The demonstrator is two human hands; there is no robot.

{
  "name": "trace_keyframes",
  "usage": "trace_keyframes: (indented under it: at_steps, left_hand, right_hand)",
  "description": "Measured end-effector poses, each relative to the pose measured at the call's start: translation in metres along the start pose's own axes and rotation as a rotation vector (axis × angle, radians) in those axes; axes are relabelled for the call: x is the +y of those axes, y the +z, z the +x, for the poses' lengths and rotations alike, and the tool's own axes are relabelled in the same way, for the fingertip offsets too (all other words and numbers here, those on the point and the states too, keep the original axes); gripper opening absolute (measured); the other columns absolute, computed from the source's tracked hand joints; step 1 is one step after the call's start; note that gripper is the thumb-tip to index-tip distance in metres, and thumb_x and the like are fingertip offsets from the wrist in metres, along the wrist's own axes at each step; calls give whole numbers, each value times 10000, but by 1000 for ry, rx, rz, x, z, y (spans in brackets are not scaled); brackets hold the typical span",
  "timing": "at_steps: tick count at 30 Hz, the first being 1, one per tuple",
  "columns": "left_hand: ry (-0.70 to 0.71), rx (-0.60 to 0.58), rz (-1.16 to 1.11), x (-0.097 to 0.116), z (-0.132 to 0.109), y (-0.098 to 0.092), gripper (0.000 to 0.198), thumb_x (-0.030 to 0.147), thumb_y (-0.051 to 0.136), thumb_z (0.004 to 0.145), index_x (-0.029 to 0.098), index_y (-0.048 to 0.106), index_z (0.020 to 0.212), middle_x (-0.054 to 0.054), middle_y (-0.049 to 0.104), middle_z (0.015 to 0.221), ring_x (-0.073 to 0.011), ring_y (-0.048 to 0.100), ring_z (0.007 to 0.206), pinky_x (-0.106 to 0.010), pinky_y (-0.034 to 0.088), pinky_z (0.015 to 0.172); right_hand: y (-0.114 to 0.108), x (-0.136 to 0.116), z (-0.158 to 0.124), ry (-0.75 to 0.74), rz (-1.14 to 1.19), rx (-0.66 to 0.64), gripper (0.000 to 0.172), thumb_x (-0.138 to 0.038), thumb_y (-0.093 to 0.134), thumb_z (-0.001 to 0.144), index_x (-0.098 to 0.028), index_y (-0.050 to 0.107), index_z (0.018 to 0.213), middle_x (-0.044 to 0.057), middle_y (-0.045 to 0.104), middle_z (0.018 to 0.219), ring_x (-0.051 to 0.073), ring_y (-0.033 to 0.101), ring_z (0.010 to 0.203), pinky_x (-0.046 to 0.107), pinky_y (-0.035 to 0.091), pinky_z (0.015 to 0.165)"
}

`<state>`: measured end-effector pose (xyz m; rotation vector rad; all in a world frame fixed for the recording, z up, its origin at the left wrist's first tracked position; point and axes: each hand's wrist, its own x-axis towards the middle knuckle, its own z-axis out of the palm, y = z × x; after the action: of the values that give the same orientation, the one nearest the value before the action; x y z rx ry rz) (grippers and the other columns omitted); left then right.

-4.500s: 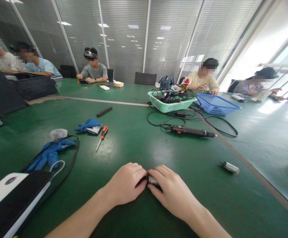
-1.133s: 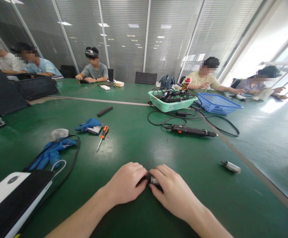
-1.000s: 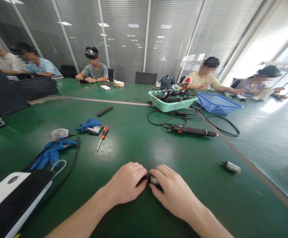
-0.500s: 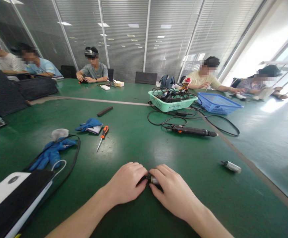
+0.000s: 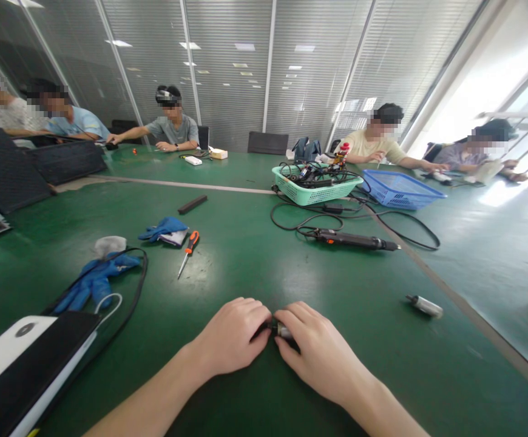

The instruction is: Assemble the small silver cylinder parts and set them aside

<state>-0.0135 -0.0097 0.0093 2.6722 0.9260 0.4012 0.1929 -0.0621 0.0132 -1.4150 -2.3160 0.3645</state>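
Observation:
My left hand (image 5: 232, 337) and my right hand (image 5: 314, 349) rest side by side on the green table (image 5: 264, 255), fingers curled. Between them they grip a small metal cylinder (image 5: 282, 331) with a dark end; only a sliver of it shows between the fingertips. A similar silver cylinder (image 5: 423, 305) lies loose on the table to the right, out of reach of my right hand.
An orange-handled screwdriver (image 5: 186, 252), blue gloves (image 5: 93, 282) and a black cable lie to the left. An electric screwdriver (image 5: 350, 241) with its cord, a green basket (image 5: 314, 185) and a blue basket (image 5: 396, 189) sit further back. Several people sit around the table.
My hands have stayed in place on the small cylinder. A person at the far side has stretched an arm out to the left.

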Motion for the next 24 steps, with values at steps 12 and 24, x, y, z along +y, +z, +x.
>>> trace_keyframes:
  at_steps: [12, 24]
  left_hand:
    - [-8, 0, -9, 1, 0, -1, 57, 172, 583, 938, 201, 558, 896, -11, 606, 869, -195, 559, 817, -320, 418, 755]
    - [-4, -9, -4, 1, 0, -1, 62, 185, 586, 947, 202, 558, 894, -12, 607, 867, -196, 561, 822, -320, 418, 758]
  right_hand:
    - [1, 1, 0, -9, -3, 10, 228, -101, 645, 918, -209, 625, 1118, 45, 633, 1011, 247, 590, 967, 399, 499, 851]
    - [0, 1, -2, -7, 0, 1, 228, -111, 645, 926, -207, 626, 1131, 44, 633, 1020, 247, 587, 974, 400, 499, 849]
